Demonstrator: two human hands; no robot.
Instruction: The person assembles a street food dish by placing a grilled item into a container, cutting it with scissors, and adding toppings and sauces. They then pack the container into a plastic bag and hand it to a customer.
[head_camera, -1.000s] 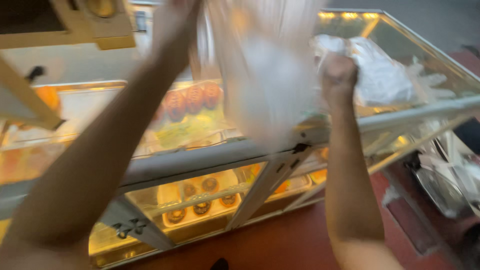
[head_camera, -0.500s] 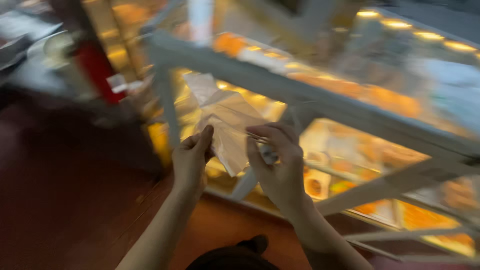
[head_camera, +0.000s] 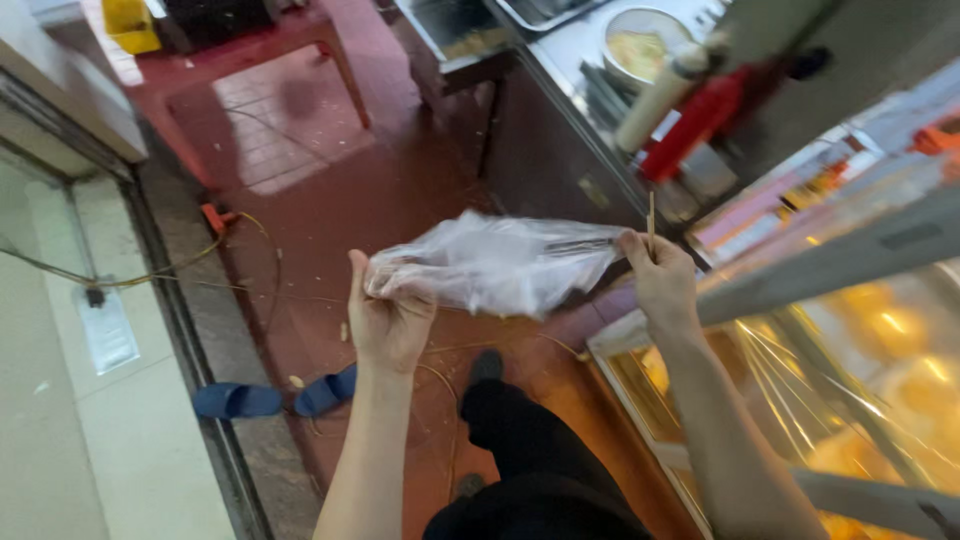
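Note:
A clear plastic bag (head_camera: 500, 262) is stretched between my two hands above the red floor. My left hand (head_camera: 385, 318) grips its left end, fingers closed around the bunched plastic. At the bag's right end, my right hand (head_camera: 660, 280) pinches the plastic together with a thin wooden skewer (head_camera: 651, 222) that points upward. My dark trousers and a shoe show below the bag.
A lit glass display case (head_camera: 850, 340) with yellow food runs along the right. Behind it is a counter with a red bottle (head_camera: 700, 120), a pale bottle and a bowl. Blue slippers (head_camera: 270, 398) and a yellow cable (head_camera: 200, 260) lie on the floor by the doorway at left.
The view has swung away from the display case toward the floor. The bag, held up over the case a second ago, is now lower and stretched sideways between my hands.

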